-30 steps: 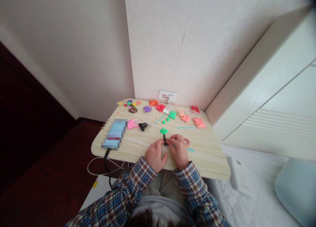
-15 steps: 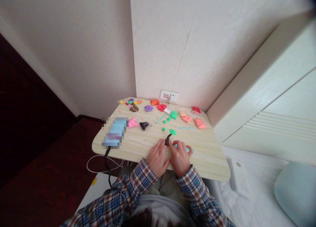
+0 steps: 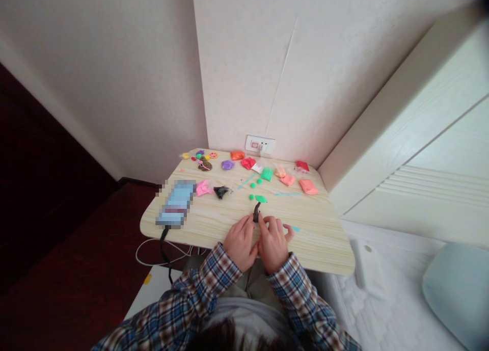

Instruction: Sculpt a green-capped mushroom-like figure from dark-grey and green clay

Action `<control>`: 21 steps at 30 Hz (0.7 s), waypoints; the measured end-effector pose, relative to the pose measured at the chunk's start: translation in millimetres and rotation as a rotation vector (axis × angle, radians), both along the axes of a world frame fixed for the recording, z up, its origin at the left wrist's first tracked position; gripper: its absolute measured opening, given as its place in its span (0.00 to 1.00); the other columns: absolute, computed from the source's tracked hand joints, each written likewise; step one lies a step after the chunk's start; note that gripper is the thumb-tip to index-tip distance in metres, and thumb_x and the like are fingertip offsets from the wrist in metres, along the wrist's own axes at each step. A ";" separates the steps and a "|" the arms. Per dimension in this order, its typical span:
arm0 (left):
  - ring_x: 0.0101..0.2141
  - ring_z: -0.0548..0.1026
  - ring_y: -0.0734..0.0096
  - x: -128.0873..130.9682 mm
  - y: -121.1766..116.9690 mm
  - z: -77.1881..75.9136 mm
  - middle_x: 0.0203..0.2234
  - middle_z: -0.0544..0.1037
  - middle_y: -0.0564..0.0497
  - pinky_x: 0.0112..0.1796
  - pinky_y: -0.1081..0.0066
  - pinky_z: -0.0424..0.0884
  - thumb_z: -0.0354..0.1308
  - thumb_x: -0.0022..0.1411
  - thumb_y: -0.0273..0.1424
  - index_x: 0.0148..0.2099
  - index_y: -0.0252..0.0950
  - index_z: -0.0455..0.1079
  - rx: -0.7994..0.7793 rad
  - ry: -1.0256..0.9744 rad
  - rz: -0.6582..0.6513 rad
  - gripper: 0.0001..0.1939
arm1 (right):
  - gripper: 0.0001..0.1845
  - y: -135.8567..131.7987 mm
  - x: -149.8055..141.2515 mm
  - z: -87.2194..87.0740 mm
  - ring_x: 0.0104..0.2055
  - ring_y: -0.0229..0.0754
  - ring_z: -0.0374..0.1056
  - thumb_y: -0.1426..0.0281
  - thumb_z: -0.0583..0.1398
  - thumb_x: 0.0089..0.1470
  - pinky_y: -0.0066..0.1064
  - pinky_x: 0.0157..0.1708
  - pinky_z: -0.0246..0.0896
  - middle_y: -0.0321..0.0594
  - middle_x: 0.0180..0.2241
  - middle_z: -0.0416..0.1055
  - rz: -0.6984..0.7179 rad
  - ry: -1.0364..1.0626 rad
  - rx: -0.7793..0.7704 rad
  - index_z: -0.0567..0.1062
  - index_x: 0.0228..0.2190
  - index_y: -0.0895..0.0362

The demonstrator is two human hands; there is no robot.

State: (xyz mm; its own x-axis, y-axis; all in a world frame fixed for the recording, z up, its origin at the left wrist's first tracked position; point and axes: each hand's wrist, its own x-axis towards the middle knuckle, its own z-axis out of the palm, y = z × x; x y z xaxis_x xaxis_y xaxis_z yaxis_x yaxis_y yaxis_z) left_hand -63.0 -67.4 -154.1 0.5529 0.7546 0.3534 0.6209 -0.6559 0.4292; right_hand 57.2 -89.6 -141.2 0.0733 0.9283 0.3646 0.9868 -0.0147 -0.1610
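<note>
A dark, curved strip of modelling clay [image 3: 256, 213] rests on the table at my fingertips, with a flat green clay piece [image 3: 261, 199] at its far end. My left hand [image 3: 240, 242] presses its fingers together against the left side of the dark clay. From the other side, my right hand [image 3: 273, 245] has its index fingertip on the clay, so the lower end sits pinched between both hands. A light blue flat tool [image 3: 296, 228] sticks out beyond my right hand, partly covered by it. Three green clay balls [image 3: 251, 197] lie just past the green piece.
Clay packets line the table's [image 3: 324, 249] back, among them an orange one [image 3: 237, 155] and a salmon one [image 3: 307, 186]. A black clay packet [image 3: 221, 191] and a phone [image 3: 178, 203] on a black cable are at left. Light blue sticks [image 3: 287, 194] lie beyond my hands.
My right hand has come slightly closer to my left. The green piece and the upper dark strip have shifted a little left, towards the nearest green ball. The view has moved slightly.
</note>
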 end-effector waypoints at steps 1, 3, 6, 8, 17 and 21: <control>0.56 0.63 0.50 0.1 -0.5 -0.5 0.55 0.65 0.31 0.54 0.51 0.65 0.51 0.56 0.28 0.59 0.23 0.53 0.002 0.001 0.006 0.29 | 0.26 0.0 -2.3 -0.2 0.42 0.45 0.60 0.84 0.52 0.47 0.42 0.45 0.38 0.43 0.38 0.70 -0.011 -0.010 0.003 0.70 0.48 0.57; 0.56 0.63 0.50 0.1 -1.8 -1.7 0.55 0.65 0.31 0.54 0.52 0.65 0.51 0.56 0.28 0.59 0.22 0.53 0.002 -0.005 0.014 0.29 | 0.25 -0.3 -5.4 -0.9 0.42 0.46 0.60 0.84 0.51 0.49 0.42 0.45 0.38 0.44 0.38 0.71 -0.016 -0.037 0.007 0.70 0.48 0.59; 0.58 0.61 0.51 -1.1 -4.5 -3.1 0.55 0.64 0.31 0.55 0.52 0.64 0.51 0.56 0.27 0.61 0.22 0.50 -0.002 -0.035 0.006 0.31 | 0.24 -1.3 -6.3 -2.3 0.42 0.46 0.60 0.84 0.51 0.50 0.42 0.46 0.38 0.44 0.37 0.71 0.000 -0.074 0.010 0.69 0.49 0.59; 0.60 0.58 0.52 -2.6 -6.7 -3.4 0.56 0.64 0.33 0.55 0.51 0.64 0.50 0.56 0.26 0.61 0.24 0.50 0.000 -0.061 0.003 0.30 | 0.26 -2.3 -5.5 -2.9 0.42 0.46 0.60 0.84 0.52 0.49 0.42 0.46 0.39 0.43 0.37 0.71 0.006 -0.073 0.011 0.68 0.50 0.58; 0.64 0.49 0.57 -2.1 -12.8 -3.4 0.61 0.57 0.33 0.59 0.50 0.57 0.45 0.58 0.24 0.51 0.27 0.61 0.098 -0.007 -0.044 0.18 | 0.25 -2.7 -0.8 -4.5 0.42 0.46 0.59 0.82 0.52 0.50 0.44 0.46 0.40 0.43 0.37 0.69 0.041 -0.069 -0.027 0.68 0.50 0.59; 0.63 0.51 0.56 1.9 -14.8 -3.2 0.60 0.59 0.30 0.58 0.51 0.58 0.45 0.57 0.24 0.55 0.21 0.59 0.108 0.052 -0.026 0.23 | 0.24 -0.9 1.4 -4.1 0.43 0.46 0.58 0.81 0.52 0.52 0.43 0.46 0.40 0.44 0.38 0.69 0.087 -0.093 -0.062 0.67 0.51 0.60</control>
